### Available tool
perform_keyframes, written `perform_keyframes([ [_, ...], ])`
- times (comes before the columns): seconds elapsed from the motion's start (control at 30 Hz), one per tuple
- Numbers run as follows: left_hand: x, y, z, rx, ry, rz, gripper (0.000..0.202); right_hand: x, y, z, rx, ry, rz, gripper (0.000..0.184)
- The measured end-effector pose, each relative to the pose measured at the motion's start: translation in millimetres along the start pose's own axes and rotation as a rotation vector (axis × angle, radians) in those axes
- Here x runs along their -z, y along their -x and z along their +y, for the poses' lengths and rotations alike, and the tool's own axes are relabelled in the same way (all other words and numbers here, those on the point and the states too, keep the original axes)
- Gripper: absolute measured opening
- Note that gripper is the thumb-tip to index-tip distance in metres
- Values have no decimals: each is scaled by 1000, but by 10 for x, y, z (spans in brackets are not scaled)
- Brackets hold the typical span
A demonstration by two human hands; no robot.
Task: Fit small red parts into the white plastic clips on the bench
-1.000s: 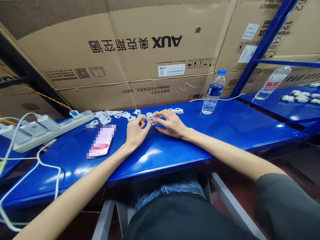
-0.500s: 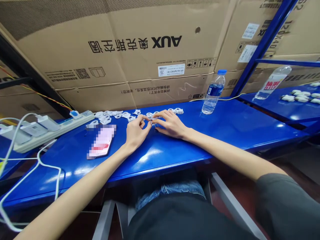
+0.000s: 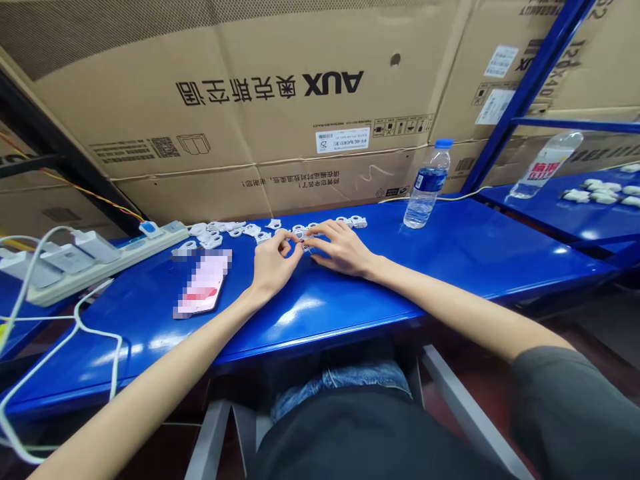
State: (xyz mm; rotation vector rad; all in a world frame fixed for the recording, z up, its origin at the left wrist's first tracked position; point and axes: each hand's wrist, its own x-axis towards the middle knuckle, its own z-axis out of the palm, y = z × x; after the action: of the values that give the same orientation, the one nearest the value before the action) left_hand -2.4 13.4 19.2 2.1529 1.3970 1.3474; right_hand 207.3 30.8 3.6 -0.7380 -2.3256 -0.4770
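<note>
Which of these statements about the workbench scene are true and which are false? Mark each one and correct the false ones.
1. Both hands meet over small white plastic parts on the blue bench. True.
2. The water bottle with the blue cap lies on its side. False: it stands upright.
3. A white power strip sits left of the left hand. True.
4. The right hand holds the bottle. False: it is at the white parts, apart from the bottle.
5. Cardboard boxes stand behind the bench. True.

White plastic clips (image 3: 220, 232), blue table (image 3: 450, 247)
</note>
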Motion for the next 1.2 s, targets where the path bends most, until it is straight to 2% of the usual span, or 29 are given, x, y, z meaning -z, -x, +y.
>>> perform_keyframes([
  [0.3,1,-3,19,-8,24,8,11,-9,13,74,-57,-8,-36,25],
  [0.57,2,5,-12,-7,12,-77,11,-74,123,454,-401,-60,37,27],
  [0.7,-1,8,-21,-49,13,-153,14,-130,209,623,-491,-64,14,26],
  [0.93,-14,26,-68,-57,-26,-300,17,-237,259,729,-515,-58,-69,30],
  [1.2,-18,30,-99,-51,-78,-297,17,-289,263,742,-551,-34,-133,31],
])
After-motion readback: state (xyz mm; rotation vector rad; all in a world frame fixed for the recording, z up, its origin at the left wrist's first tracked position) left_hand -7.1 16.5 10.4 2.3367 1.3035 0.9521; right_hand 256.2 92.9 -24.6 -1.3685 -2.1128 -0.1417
